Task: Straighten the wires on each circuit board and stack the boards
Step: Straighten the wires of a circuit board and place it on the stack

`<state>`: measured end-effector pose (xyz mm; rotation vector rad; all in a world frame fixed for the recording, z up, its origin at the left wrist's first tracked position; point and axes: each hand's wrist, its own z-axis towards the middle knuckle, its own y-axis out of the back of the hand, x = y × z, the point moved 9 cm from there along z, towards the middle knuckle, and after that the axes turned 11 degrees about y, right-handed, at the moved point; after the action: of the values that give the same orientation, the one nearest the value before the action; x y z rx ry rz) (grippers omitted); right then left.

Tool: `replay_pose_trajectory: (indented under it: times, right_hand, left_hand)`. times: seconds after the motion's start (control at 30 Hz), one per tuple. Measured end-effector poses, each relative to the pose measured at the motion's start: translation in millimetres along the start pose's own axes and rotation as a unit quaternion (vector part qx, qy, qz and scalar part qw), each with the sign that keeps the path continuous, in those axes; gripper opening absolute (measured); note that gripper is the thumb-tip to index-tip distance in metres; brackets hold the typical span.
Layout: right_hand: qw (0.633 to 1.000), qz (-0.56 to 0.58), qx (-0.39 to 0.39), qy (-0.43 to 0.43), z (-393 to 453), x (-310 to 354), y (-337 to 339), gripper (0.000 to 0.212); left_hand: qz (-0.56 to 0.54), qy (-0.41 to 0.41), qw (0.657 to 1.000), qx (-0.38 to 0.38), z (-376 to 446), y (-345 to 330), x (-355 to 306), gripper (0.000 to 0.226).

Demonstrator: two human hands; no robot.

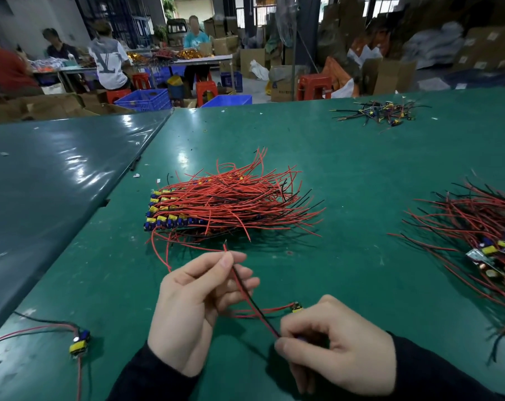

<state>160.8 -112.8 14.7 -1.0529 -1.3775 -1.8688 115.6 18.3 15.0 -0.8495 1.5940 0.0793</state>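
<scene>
My left hand (196, 302) pinches the far end of a red and black wire pair (247, 293) between thumb and fingers. My right hand (332, 342) grips the other end, with a small circuit board mostly hidden inside its curled fingers. The pair runs nearly straight between both hands. Just beyond my right hand lies another small board (297, 307) with yellow parts and red wires. A neat stack of boards (170, 212) with red wires fanning right sits at the table's middle. An untidy heap of boards and wires (482, 241) lies at the right.
A single board (80, 342) with red and black wires lies at the front left on the green table (361, 169). A small pile of dark wire pieces (381, 111) sits far right. A darker table (57, 183) adjoins on the left. People sit working in the background.
</scene>
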Motion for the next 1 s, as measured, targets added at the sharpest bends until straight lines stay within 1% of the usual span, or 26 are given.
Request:
replay_pose_trajectory:
  times: [0.07, 0.17, 0.2, 0.37, 0.47, 0.57, 0.67, 0.77, 0.83, 0.93, 1.0]
  right_hand:
    - [0.999, -0.040, -0.028, -0.015, 0, -6, 10, 0.034]
    - [0.981, -0.180, -0.075, -0.011, -2, -5, 30, 0.029]
    - [0.976, -0.201, -0.079, -0.009, -2, -3, 33, 0.028]
    - [0.980, -0.182, -0.079, -0.002, -1, -7, 33, 0.029]
    - [0.985, -0.165, -0.051, 0.007, -2, -7, 26, 0.027]
    - [0.992, -0.123, -0.023, 0.025, -1, -2, 19, 0.027]
    - [0.999, -0.014, -0.005, 0.034, 0, 3, 14, 0.030]
    - [0.989, 0.135, 0.035, 0.042, -3, 13, 3, 0.032]
    - [0.976, 0.205, 0.064, 0.043, -4, 20, -4, 0.031]
    - [0.962, 0.255, 0.092, 0.033, -6, 22, -10, 0.032]
    - [0.957, 0.272, 0.096, 0.037, -7, 25, -11, 0.031]
  left_hand:
    - [-0.038, 0.030, 0.999, 0.023, 1, -1, 5, 0.019]
    - [-0.067, 0.063, 0.994, 0.058, 1, -8, 12, 0.017]
    - [-0.075, 0.077, 0.992, 0.068, 0, -11, 15, 0.017]
    - [-0.128, 0.114, 0.983, 0.067, 2, -12, 22, 0.019]
    - [-0.112, 0.125, 0.982, 0.084, 0, -12, 23, 0.011]
    - [-0.106, 0.116, 0.984, 0.082, 0, -9, 19, 0.012]
    - [-0.107, 0.070, 0.990, 0.055, 3, -3, 9, 0.017]
    - [-0.048, -0.039, 0.998, -0.002, 0, 5, -7, 0.018]
    - [-0.009, -0.097, 0.995, -0.033, -6, 7, -14, 0.016]
    - [0.065, -0.175, 0.979, -0.077, -14, 5, -19, 0.011]
    - [0.118, -0.217, 0.964, -0.096, -21, -2, -22, 0.008]
